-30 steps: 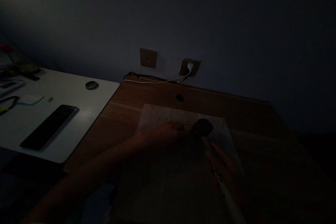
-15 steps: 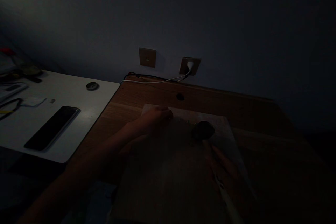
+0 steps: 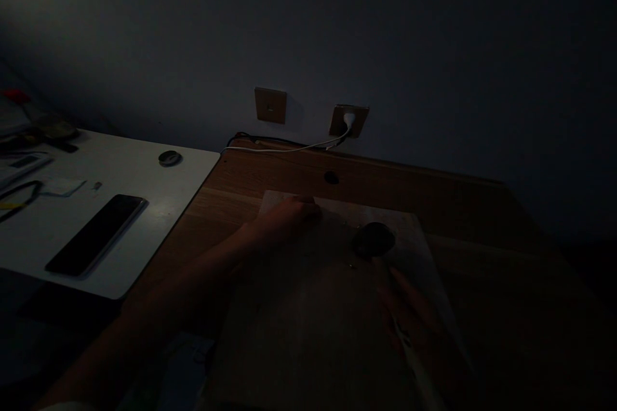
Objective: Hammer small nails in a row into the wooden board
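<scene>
In the dim head view, my right hand (image 3: 417,311) is wrapped round the pale handle of a mallet (image 3: 374,240) with a dark, rounded head. The head is low over or on a flat board (image 3: 308,327); I cannot tell whether it touches. A few tiny shiny pieces, perhaps nails or screws (image 3: 351,265), lie on the board near the mallet head. My left hand (image 3: 294,213) rests at the board's far left part, fingers curled downward. Whatever its fingertips may hold is hidden in shadow.
The board lies on a wooden table (image 3: 212,202). To the left, a white table (image 3: 159,205) bears a phone (image 3: 99,234), a small round object (image 3: 170,158) and other items. A white cable (image 3: 289,150) runs to a wall socket (image 3: 349,121) behind.
My left hand has shifted slightly to the right, and a pale cuff now shows at the lower left. The mallet and my right hand have hardly moved.
</scene>
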A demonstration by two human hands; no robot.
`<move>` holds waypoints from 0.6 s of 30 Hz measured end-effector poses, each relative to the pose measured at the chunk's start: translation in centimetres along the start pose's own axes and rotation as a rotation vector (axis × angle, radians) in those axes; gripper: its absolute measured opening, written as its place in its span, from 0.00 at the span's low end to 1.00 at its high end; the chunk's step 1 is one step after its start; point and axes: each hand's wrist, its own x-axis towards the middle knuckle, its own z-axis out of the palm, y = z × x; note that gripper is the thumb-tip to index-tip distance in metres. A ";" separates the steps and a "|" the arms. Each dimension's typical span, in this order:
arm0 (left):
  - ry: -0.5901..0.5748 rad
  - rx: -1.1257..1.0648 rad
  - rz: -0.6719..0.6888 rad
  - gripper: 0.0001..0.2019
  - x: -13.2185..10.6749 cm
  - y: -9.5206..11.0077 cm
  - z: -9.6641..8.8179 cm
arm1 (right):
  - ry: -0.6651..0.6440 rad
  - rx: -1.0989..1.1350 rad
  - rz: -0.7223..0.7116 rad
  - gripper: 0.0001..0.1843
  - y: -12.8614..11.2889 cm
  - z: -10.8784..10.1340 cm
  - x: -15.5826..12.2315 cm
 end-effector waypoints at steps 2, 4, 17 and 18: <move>-0.008 0.004 0.007 0.09 0.0 -0.1 0.2 | 0.028 -0.013 -0.001 0.34 0.2 -0.3 0.0; -0.011 -0.005 0.018 0.09 0.0 -0.1 0.3 | 0.009 -0.012 0.006 0.35 0.5 -0.4 0.1; 0.154 -0.205 -0.168 0.18 -0.4 0.4 1.6 | -0.153 0.097 -0.030 0.39 -2.8 3.4 1.5; 0.155 -0.220 -0.178 0.19 -0.5 0.4 1.6 | -0.191 0.082 -0.056 0.36 -3.3 3.7 1.9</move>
